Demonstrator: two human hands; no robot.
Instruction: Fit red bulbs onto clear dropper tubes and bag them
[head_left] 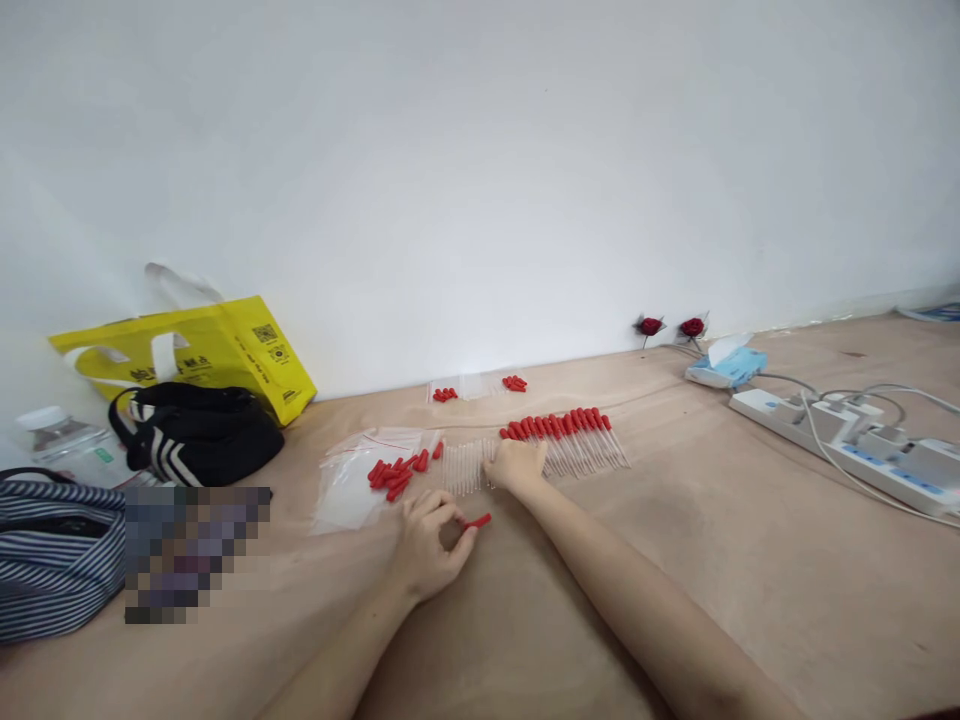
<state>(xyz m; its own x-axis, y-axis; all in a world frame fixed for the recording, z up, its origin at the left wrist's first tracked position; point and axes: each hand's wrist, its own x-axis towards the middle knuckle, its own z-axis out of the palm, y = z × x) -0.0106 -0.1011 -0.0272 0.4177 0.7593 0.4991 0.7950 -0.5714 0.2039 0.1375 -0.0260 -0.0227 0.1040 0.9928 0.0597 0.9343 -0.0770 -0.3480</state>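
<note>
My left hand (435,545) pinches a red rubber dropper bulb (478,521) between thumb and fingers, just above the table. My right hand (516,464) reaches over the right end of a row of bare glass dropper tubes (463,466), with its fingers closed on a glass tube there; the fingertips are partly hidden. Right of this hand lies a row of droppers (574,440) whose glass tubes carry red bulbs at the far end. A pile of loose red bulbs (391,478) rests on a clear plastic bag (341,497) to the left.
Against the wall lies another clear bag (472,387) with red bulbs. At left stand a yellow bag (255,360), a black pouch (210,440), a bottle (67,440) and a striped bag (60,560). A power strip (847,450), tissues (726,368) and cables are at right.
</note>
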